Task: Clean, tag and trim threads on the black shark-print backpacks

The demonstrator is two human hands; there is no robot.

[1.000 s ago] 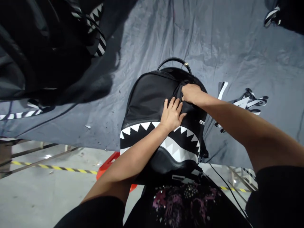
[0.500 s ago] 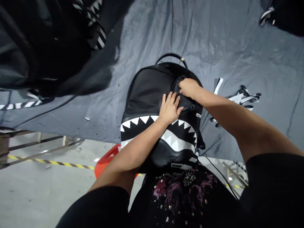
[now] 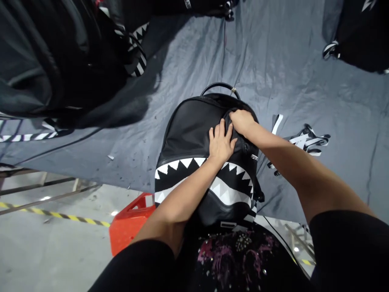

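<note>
A black backpack [image 3: 187, 127] with a white shark-tooth mouth across its lower front lies before me, its curved top handle pointing away. My left hand [image 3: 221, 142] rests on the upper front panel, fingers spread and pressing the fabric. Just to its right, my right hand [image 3: 242, 121] has its fingers curled into the fabric by the backpack's upper right edge. The fingertips are partly hidden there, and I cannot tell whether they also hold a zip pull.
Grey cloth [image 3: 188, 69] covers the work surface. A large black bag [image 3: 100, 77] fills the upper left, and another black bag [image 3: 361, 40] lies upper right. Loose black-and-white straps [image 3: 306, 140] lie to the right. Below the left edge stands a red plastic stool [image 3: 129, 229].
The view has shifted, so the backpack and surroundings appear slightly lower. Both hands stay on nearly the same spots of the backpack, my left a little closer to my right.
</note>
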